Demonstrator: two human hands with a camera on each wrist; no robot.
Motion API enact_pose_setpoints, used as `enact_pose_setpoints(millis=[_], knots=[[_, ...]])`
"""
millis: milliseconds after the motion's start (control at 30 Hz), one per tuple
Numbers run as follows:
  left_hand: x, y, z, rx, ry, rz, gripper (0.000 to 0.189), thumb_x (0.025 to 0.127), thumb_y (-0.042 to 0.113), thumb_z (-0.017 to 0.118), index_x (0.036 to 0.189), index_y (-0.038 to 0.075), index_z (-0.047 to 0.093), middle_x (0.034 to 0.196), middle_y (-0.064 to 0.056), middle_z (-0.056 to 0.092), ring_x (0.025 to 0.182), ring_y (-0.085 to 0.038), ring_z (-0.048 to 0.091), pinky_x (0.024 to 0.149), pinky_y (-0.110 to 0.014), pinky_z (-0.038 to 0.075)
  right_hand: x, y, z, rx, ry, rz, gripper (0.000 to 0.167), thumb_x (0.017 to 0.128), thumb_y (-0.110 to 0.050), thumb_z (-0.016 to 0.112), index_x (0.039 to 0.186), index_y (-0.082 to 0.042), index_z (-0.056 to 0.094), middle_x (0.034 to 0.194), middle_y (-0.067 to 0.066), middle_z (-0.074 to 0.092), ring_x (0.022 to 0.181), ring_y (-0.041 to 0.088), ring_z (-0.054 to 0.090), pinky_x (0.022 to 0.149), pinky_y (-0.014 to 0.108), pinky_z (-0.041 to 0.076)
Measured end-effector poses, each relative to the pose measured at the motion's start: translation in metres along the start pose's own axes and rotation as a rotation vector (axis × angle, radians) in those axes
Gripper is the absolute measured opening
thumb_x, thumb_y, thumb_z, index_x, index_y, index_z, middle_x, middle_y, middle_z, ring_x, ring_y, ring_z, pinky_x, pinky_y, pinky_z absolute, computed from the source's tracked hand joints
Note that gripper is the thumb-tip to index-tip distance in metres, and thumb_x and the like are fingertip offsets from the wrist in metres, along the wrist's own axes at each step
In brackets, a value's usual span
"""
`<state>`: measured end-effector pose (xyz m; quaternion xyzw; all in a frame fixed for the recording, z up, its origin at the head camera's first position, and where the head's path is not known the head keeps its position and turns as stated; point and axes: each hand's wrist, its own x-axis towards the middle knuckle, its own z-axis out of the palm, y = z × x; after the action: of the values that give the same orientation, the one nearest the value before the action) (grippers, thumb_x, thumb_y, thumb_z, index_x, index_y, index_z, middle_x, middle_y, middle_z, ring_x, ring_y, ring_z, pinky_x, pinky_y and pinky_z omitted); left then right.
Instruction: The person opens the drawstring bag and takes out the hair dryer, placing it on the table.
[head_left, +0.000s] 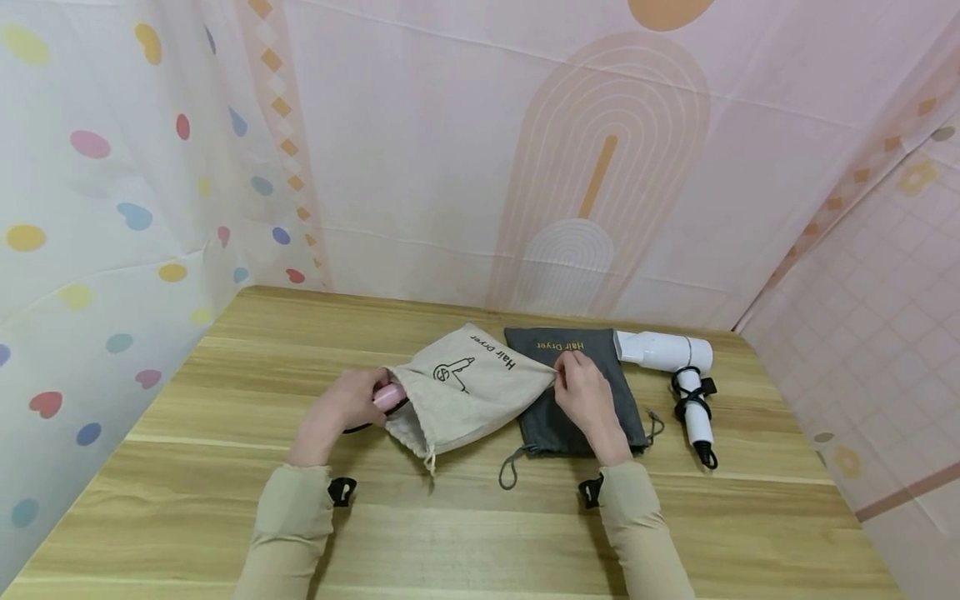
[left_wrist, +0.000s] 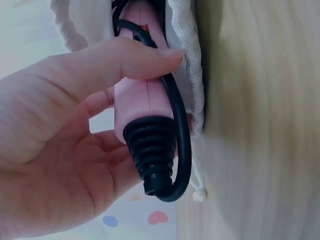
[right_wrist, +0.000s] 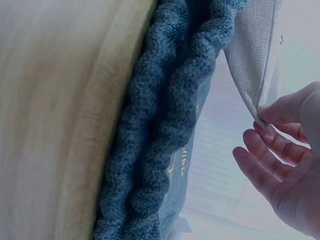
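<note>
My left hand (head_left: 352, 402) grips the pink handle of a hair dryer (left_wrist: 145, 95) at the mouth of a beige drawstring bag (head_left: 465, 392). The dryer's black cord loops along the handle, and its upper part is hidden inside the bag. A corner of the beige bag is pinched between the thumb and fingertips of my right hand (head_left: 587, 398). This bag bears the print "Hair Dryer" and a dryer drawing. Beneath the right hand lies a dark grey drawstring bag (head_left: 543, 425) with gold lettering, partly covered by the beige one.
At the right of the grey bag, a white hair dryer (head_left: 671, 352) lies on the wooden table (head_left: 465, 542), its black cord wound round the handle. Patterned curtains (head_left: 420, 167) stand behind the table and at both sides.
</note>
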<state>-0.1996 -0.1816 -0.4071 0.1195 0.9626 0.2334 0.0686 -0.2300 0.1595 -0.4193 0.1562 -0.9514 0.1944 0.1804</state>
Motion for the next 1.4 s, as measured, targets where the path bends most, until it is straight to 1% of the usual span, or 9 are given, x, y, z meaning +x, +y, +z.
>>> enact_pose_setpoints(millis=[100,267,400,567,733,867,1033,1200,1400], knots=[[-0.001,0.003,0.003,0.018,0.002,-0.020,0.041,0.063,0.006,0.078,0.098,0.002,0.057,0.090,-0.014,0.063,0.081,-0.025,0.058,0.073,-0.040,0.049,0.000,0.000,0.001,-0.009,0.000,-0.017,0.005,0.086,-0.001,0.059,0.089,-0.003,0.063,0.086,0.011,0.061,0.069,0.021,0.056,0.056,0.032,0.047],[-0.001,0.007,0.007,0.080,0.022,-0.049,0.054,0.063,0.010,0.077,0.110,-0.004,0.054,0.104,-0.025,0.062,0.092,-0.036,0.061,0.082,-0.048,0.051,0.001,-0.004,0.001,-0.020,0.005,-0.043,0.006,0.086,0.000,0.060,0.089,-0.004,0.063,0.085,0.010,0.060,0.068,0.020,0.055,0.054,0.031,0.045],[0.001,0.010,0.012,0.109,0.065,-0.035,0.058,0.064,0.015,0.078,0.111,-0.007,0.052,0.108,-0.029,0.059,0.095,-0.042,0.061,0.084,-0.051,0.050,0.001,-0.007,0.001,-0.020,-0.006,-0.046,0.006,0.087,-0.001,0.059,0.089,-0.004,0.063,0.086,0.011,0.059,0.069,0.020,0.055,0.054,0.030,0.045],[0.005,0.011,0.017,0.143,0.113,-0.048,0.052,0.068,0.017,0.076,0.108,-0.007,0.054,0.108,-0.029,0.058,0.093,-0.046,0.062,0.081,-0.053,0.051,0.001,-0.009,0.002,-0.018,-0.001,-0.052,0.006,0.086,0.000,0.060,0.089,-0.004,0.063,0.086,0.011,0.058,0.071,0.022,0.055,0.054,0.031,0.045],[0.008,0.010,0.019,0.135,0.113,-0.064,0.048,0.066,0.016,0.075,0.107,-0.003,0.057,0.108,-0.027,0.060,0.093,-0.044,0.063,0.078,-0.053,0.052,0.001,-0.009,0.003,-0.031,0.047,-0.036,0.006,0.087,-0.001,0.060,0.088,-0.004,0.064,0.085,0.011,0.059,0.071,0.023,0.057,0.054,0.032,0.047],[0.008,0.011,0.018,0.132,0.084,-0.069,0.050,0.063,0.015,0.078,0.106,0.000,0.059,0.106,-0.023,0.062,0.091,-0.037,0.063,0.075,-0.050,0.052,0.002,-0.009,0.004,-0.042,0.088,-0.012,0.006,0.088,-0.002,0.059,0.088,-0.004,0.065,0.085,0.012,0.061,0.073,0.025,0.059,0.055,0.034,0.049],[0.008,0.012,0.015,0.127,0.043,-0.060,0.049,0.060,0.016,0.083,0.101,0.004,0.060,0.098,-0.017,0.063,0.084,-0.028,0.060,0.070,-0.044,0.050,0.003,-0.007,0.003,-0.048,0.100,0.018,0.006,0.088,-0.002,0.059,0.089,-0.003,0.065,0.086,0.013,0.062,0.075,0.028,0.060,0.056,0.036,0.050],[0.004,0.012,0.011,0.121,0.017,-0.039,0.042,0.063,0.015,0.083,0.098,0.007,0.060,0.095,-0.014,0.062,0.081,-0.026,0.058,0.067,-0.041,0.049,0.003,-0.006,0.002,-0.045,0.110,0.041,0.006,0.087,-0.001,0.058,0.088,-0.003,0.064,0.085,0.013,0.061,0.074,0.028,0.059,0.054,0.037,0.049],[0.001,0.008,0.004,0.116,0.005,-0.033,0.034,0.064,0.011,0.081,0.091,0.011,0.059,0.089,-0.009,0.063,0.077,-0.023,0.057,0.062,-0.039,0.047,0.003,-0.004,0.003,-0.057,0.172,0.047,0.007,0.088,-0.001,0.057,0.085,-0.002,0.064,0.083,0.015,0.060,0.069,0.028,0.056,0.047,0.036,0.046]])
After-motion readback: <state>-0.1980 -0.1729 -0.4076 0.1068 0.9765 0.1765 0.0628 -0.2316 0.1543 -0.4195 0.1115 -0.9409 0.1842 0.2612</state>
